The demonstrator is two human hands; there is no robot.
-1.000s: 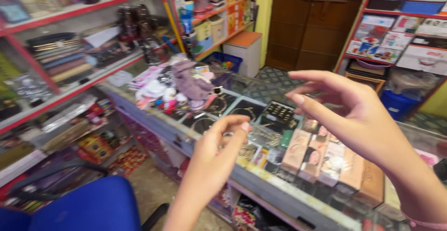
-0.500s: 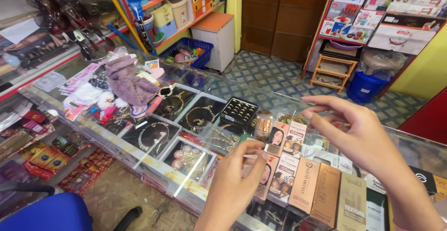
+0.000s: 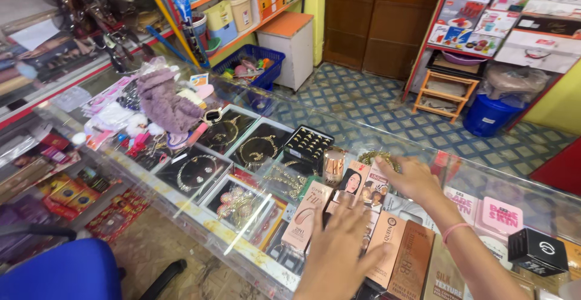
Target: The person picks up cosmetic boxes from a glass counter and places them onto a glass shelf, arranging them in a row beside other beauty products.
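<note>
My left hand (image 3: 342, 254) lies flat with fingers spread over tall pink and brown cosmetic boxes (image 3: 396, 248) standing on the glass counter (image 3: 200, 212). My right hand (image 3: 411, 179) reaches farther back, fingers apart, its fingertips by a gold chain piece (image 3: 375, 156) and a small box with a face picture (image 3: 352, 182). A pink band sits on the right wrist. Neither hand visibly grips anything.
Black trays of gold necklaces (image 3: 242, 140) and a ring box (image 3: 307, 143) lie left of the hands. A purple cloth and small toys (image 3: 163, 103) sit farther left. A black cube box (image 3: 537, 250) is at right, a blue chair (image 3: 57, 273) below left.
Both hands have dropped from mid-air down onto the counter's boxes. The view has swung right and down along the counter.
</note>
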